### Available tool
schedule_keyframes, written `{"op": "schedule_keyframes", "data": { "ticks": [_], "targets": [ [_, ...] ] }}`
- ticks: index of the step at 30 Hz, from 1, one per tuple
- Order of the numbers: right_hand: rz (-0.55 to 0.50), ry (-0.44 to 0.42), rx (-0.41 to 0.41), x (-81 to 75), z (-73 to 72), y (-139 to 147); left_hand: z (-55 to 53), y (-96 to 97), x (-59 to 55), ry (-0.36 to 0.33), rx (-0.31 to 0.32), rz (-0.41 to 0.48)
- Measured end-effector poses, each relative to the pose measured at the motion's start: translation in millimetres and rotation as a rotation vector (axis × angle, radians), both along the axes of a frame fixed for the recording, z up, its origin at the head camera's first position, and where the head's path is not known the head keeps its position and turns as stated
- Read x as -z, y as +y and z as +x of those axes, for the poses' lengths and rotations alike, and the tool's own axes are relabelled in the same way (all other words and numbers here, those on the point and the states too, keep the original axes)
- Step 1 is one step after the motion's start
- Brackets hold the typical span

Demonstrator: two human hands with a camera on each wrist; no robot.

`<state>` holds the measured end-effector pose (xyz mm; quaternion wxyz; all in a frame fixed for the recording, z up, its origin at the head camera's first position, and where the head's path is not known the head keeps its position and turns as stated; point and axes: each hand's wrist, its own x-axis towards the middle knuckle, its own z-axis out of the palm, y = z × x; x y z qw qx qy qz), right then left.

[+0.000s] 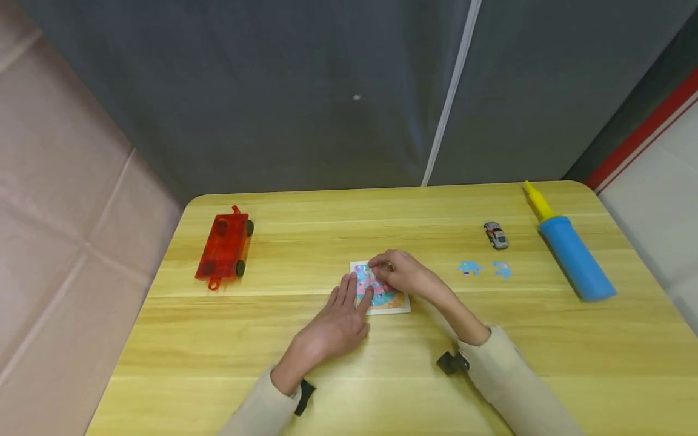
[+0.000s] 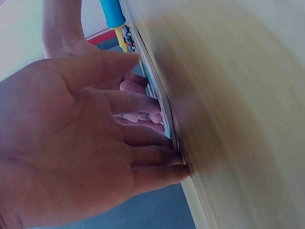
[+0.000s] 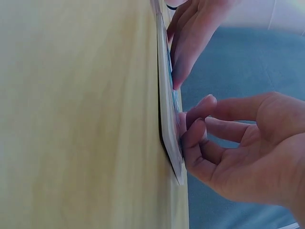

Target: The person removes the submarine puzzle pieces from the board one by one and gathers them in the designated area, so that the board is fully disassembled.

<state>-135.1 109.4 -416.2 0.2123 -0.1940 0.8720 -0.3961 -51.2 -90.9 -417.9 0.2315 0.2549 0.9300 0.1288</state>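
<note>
Near the middle of the light wooden table (image 1: 305, 242), lying flat: a small white-framed jigsaw puzzle (image 1: 386, 299), pink, blue and orange in its picture, partly covered from both sides. At its left side, the left hand (image 1: 337, 322), palm down, fingers straight and slightly spread, tips on the puzzle's face and along its edge, gripping nothing. Over its upper right part, the right hand (image 1: 403, 275), fingers bent inward, thumb close to the index finger, tips down at the puzzle's face; cannot tell, even from the right wrist view, about any piece pinched between them. At both wrists, beige sleeves (image 1: 518, 381) and small black devices (image 1: 454, 363).

Well to the right of the puzzle, a loose blue puzzle piece (image 1: 470, 267) and, near it but not touching, a second loose piece (image 1: 503, 270). Just beyond them, a small silver toy car (image 1: 495, 235). Farther right, lying aslant, a blue hand pump (image 1: 578, 257), yellow nozzle (image 1: 538, 201) toward the table's far edge. Over on the left, a translucent red toy wagon (image 1: 225, 245) with dark wheels and a hook at each end. Behind the table, a dark grey partition (image 1: 300, 103) with a pale strip (image 1: 452, 91).
</note>
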Motion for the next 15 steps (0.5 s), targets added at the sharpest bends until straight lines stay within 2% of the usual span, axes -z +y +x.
{"op": "schedule_keyframes", "data": {
  "ticks": [4,8,10,15],
  "targets": [
    [-0.029,-0.029,0.021,0.1,1.1,-1.6,3.4,2.5,-19.0,0.004,0.011,-0.042],
    [-0.045,-0.047,0.042,0.7,1.5,-2.5,3.4,2.7,-20.0,-0.002,0.015,-0.05],
    [-0.048,-0.056,0.05,1.0,1.0,-3.2,1.7,1.5,-11.8,-0.013,0.011,-0.03],
    [-0.054,-0.056,0.055,1.7,1.4,-3.4,-4.1,-4.5,24.8,0.006,0.009,0.018]
  ]
}}
